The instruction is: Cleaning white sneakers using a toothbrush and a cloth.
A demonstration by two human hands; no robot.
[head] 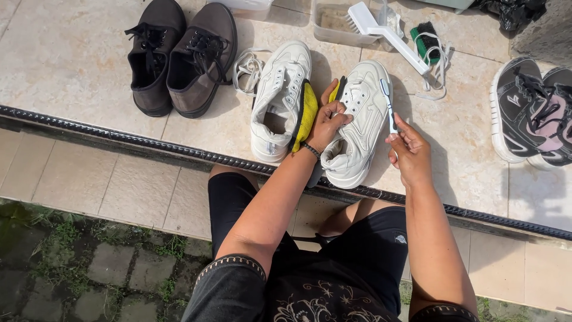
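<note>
Two white sneakers without laces lie on the tiled step. My left hand [329, 122] grips the right-hand white sneaker [362, 113] at its tongue and steadies it. My right hand [408, 149] holds a small white toothbrush [389, 104], whose head rests against that sneaker's outer side. The other white sneaker [277, 95] sits just to the left. A yellow cloth [305, 113] is wedged between the two shoes, partly under my left hand.
A pair of brown lace-up shoes [179, 56] stands at the back left. Loose white laces [247, 65] lie by them. A white scrub brush [381, 30], a green-handled brush [424, 39] and a clear tub [333, 24] sit behind. Black-and-pink sneakers [536, 110] are at right.
</note>
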